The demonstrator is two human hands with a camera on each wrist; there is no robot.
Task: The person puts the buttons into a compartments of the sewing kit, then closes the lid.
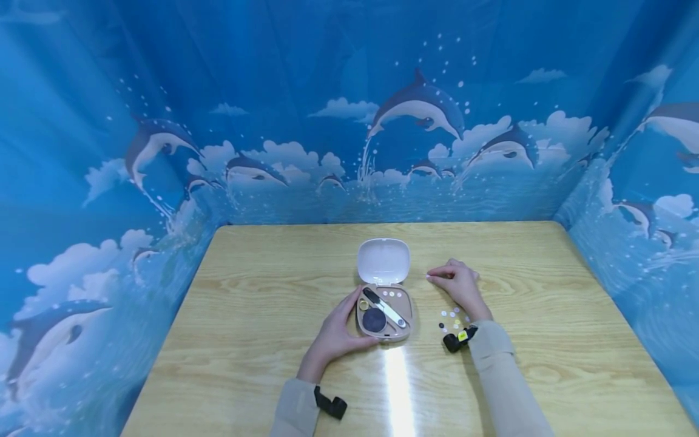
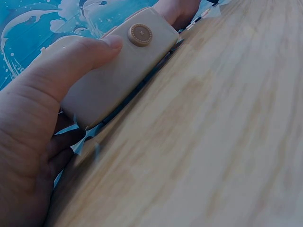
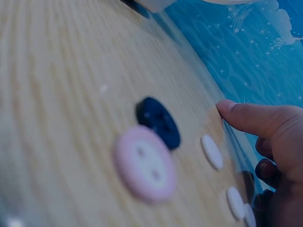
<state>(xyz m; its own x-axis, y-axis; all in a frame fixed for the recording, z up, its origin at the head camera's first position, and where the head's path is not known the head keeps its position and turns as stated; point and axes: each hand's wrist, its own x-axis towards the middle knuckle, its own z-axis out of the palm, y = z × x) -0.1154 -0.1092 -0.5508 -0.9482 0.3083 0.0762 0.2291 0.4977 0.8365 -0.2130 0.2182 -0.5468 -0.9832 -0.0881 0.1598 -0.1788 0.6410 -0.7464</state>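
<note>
The open case (image 1: 403, 302) sits near the centre of the frame, its pale lid (image 1: 383, 261) tilted back toward the table's far edge, with a strip of wood between. The left hand (image 1: 340, 331) grasps the case, fingers along its left side and thumb along its front wall, beside a round button-shaped clasp (image 2: 140, 35) seen in the left wrist view. Inside lie a black-and-white tool (image 1: 389, 311) set diagonally, a dark disc (image 1: 374, 320) at lower left, a gold ring (image 1: 363, 304) and a row of small buttons (image 1: 391, 294) at upper right.

Right of the lid, the right hand (image 1: 461, 285) pinches a small white piece (image 1: 428, 277) between thumb and finger, apart from the case; wood lies between them. Below that hand are loose buttons (image 1: 443, 313); the right wrist view shows a pink-rimmed button (image 3: 144, 163) in front of a dark button (image 3: 158, 122).

Wide stretches of the table (image 1: 246, 315) run to its slanting left and right edges. A dolphin-printed curtain (image 1: 295, 60) borders the far edge and both sides.
</note>
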